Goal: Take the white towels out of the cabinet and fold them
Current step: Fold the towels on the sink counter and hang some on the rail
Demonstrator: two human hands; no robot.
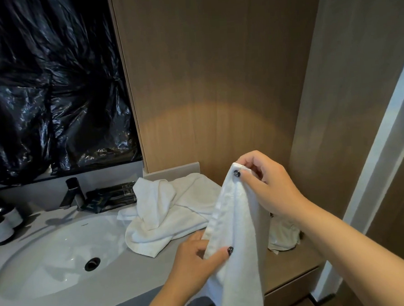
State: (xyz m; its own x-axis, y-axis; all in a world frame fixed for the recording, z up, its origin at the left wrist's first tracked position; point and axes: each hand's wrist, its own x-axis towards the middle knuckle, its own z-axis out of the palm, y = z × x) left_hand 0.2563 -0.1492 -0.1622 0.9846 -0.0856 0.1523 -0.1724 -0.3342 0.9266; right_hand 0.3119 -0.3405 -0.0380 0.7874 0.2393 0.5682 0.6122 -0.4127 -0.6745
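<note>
A white towel (238,226) hangs in front of me over the counter's right end. My right hand (266,182) pinches its top corner. Lower down, my left hand (198,257) grips its left edge between thumb and fingers. A second white towel (167,214) lies crumpled on the grey counter (123,283) behind the held one. A smaller piece of white cloth (284,236) sits on the wooden cabinet shelf (293,265), partly hidden by the towel and my right forearm.
A white oval sink (48,254) with a dark drain sits at the left. Behind it stand a dark tap (73,191), dark packets (111,196) and white-labelled bottles (2,226). Black plastic sheeting (50,86) covers the wall above. A wooden panel (215,81) backs the cabinet.
</note>
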